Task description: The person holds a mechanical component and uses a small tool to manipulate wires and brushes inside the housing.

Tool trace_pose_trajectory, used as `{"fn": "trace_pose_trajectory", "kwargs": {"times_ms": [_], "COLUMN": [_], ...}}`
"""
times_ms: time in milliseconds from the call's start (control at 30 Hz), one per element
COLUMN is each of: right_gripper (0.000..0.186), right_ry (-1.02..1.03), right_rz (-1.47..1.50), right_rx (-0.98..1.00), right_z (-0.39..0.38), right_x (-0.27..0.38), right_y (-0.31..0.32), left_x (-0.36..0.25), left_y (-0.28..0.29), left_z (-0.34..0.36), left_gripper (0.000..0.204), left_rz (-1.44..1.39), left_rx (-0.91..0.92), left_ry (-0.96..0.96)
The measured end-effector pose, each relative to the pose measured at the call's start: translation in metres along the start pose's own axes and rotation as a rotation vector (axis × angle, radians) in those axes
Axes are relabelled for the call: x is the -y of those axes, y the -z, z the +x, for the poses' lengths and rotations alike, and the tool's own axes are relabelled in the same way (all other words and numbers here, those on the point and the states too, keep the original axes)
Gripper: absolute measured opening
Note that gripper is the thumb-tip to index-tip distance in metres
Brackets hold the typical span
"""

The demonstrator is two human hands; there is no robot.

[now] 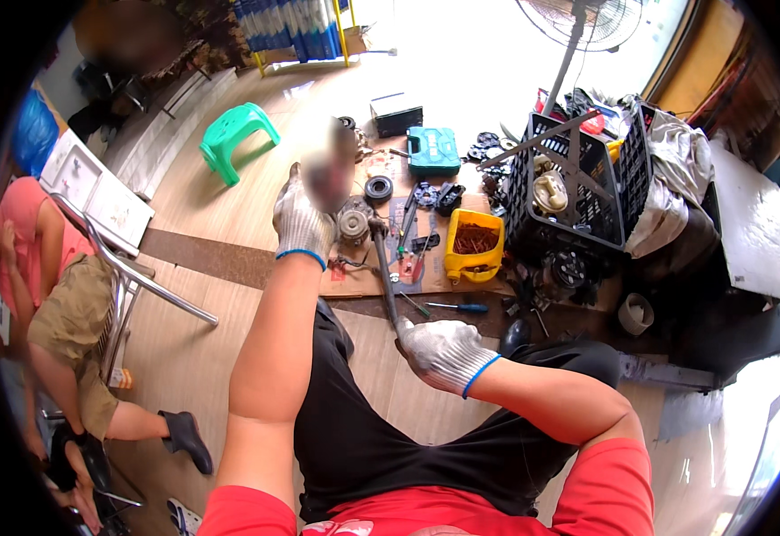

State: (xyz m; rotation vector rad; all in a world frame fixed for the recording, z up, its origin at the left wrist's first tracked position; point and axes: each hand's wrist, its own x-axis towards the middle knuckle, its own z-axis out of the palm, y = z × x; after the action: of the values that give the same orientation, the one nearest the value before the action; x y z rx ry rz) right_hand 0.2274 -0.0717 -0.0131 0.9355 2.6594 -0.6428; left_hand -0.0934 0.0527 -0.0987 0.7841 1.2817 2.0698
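Observation:
My left hand (303, 214), in a white knit glove, closes on something blurred beside a round metal housing (354, 226) on the cardboard (345, 284). My right hand (437, 348), gloved alike, grips the lower end of a long dark metal bar (384, 277), whose far end meets the housing. Around them lie a black ring (378, 188), a green-handled tool (402, 234), small black parts (448, 201) and a blue-handled screwdriver (457, 307). A yellow cut-open container (475, 273) of rusty small pieces stands to the right, with a teal toolbox (433, 147) behind.
Black crates (564, 228) of parts and cloths stand at right, near a fan (575, 22) and a white bucket (635, 314). A green stool (233, 134) stands ahead left. At left, people (68, 330) sit by a metal-framed chair (162, 295) and white panel (95, 188).

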Motion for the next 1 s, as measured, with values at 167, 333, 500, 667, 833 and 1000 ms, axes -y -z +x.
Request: {"fn": "trace_pose_trajectory", "kwargs": {"times_ms": [167, 333, 500, 667, 833, 1000], "right_gripper": [0.079, 0.08, 0.043, 0.023, 0.018, 0.02], "right_ry": [0.138, 0.143, 0.291, 0.477, 0.061, 0.148], "right_rz": [0.245, 0.586, 0.883, 0.847, 1.918, 1.311], "right_rx": [0.281, 0.348, -0.288, -0.48, -0.051, -0.208], "right_z": [-0.006, -0.009, 0.026, 0.071, 0.076, 0.073], "right_x": [-0.029, -0.073, -0.115, -0.095, -0.06, -0.072], "right_y": [0.028, 0.088, 0.08, 0.05, 0.056, 0.057], "left_x": [-0.066, -0.081, -0.077, -0.069, -0.073, -0.069], "left_y": [-0.06, -0.062, -0.079, -0.1, -0.112, -0.109], "left_z": [-0.048, -0.06, -0.074, -0.087, -0.107, -0.105], "left_gripper": [0.043, 0.041, 0.038, 0.031, 0.031, 0.034], "left_rz": [-0.442, -0.546, -0.525, -0.385, -0.325, -0.28], "left_rx": [-0.097, -0.009, 0.034, 0.115, 0.216, 0.179], "left_ry": [0.46, 0.49, 0.511, 0.449, 0.358, 0.42]}}
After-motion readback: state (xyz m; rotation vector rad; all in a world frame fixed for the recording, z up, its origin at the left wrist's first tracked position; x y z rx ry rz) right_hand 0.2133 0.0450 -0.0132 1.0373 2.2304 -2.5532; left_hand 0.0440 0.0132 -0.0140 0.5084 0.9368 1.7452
